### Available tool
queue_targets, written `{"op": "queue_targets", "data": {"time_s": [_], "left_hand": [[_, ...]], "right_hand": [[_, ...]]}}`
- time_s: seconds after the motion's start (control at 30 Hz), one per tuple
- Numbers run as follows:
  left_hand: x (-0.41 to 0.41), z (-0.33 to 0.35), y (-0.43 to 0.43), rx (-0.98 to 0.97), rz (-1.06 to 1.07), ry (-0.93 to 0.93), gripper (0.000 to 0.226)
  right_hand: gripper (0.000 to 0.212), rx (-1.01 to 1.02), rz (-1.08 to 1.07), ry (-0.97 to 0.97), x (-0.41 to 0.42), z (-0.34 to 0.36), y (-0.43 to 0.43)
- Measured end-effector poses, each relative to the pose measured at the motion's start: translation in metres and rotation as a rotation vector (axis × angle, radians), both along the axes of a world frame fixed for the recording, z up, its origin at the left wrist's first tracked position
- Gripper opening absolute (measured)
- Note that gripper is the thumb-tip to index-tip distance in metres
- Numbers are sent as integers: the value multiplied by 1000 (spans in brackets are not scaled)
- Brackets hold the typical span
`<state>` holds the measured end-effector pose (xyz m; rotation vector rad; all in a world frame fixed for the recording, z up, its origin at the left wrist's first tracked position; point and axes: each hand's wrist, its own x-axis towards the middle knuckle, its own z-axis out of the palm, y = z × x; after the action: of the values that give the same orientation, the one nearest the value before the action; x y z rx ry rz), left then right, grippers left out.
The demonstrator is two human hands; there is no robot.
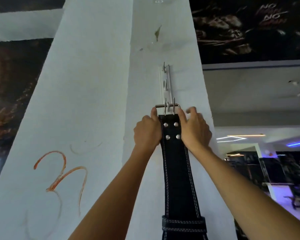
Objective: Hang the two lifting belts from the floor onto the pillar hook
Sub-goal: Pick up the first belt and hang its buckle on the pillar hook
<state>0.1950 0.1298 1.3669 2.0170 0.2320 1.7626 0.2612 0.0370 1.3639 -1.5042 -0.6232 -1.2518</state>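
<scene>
A black lifting belt (177,170) with white stitching and silver rivets hangs flat against the white pillar (87,101). Its metal buckle (168,106) sits at the lower end of a white hook rail (165,82); one hook at the rail's top is bare. My left hand (146,132) grips the belt's left edge just below the buckle, thumb up against the buckle bar. My right hand (194,129) presses the right edge, its outer fingers spread and blurred. Only this one belt is in view.
An orange scrawl (59,174) marks the pillar's left face. Dark wall murals (249,28) flank the pillar on both sides. Behind on the right lies a gym room with machines (284,179) and blue-violet lights.
</scene>
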Motion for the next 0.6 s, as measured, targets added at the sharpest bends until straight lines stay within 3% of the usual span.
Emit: {"op": "queue_targets", "data": {"time_s": [0.07, 0.17, 0.27, 0.43, 0.6], "left_hand": [[-4, -13, 7, -2, -67, -73, 74], [-6, -11, 4, -27, -333, -55, 72], [-2, 3, 2, -168, -372, -98, 68], [-3, 9, 0, -336, -424, -86, 68], [2, 7, -3, -322, -360, -45, 68]], "right_hand": [[59, 28, 51, 36, -3, -16, -5], [60, 54, 489, 196, -6, -8, -1], [61, 180, 741, 376, -9, 14, 3], [37, 325, 668, 425, -15, 20, 8], [40, 324, 606, 389, -18, 19, 11]]}}
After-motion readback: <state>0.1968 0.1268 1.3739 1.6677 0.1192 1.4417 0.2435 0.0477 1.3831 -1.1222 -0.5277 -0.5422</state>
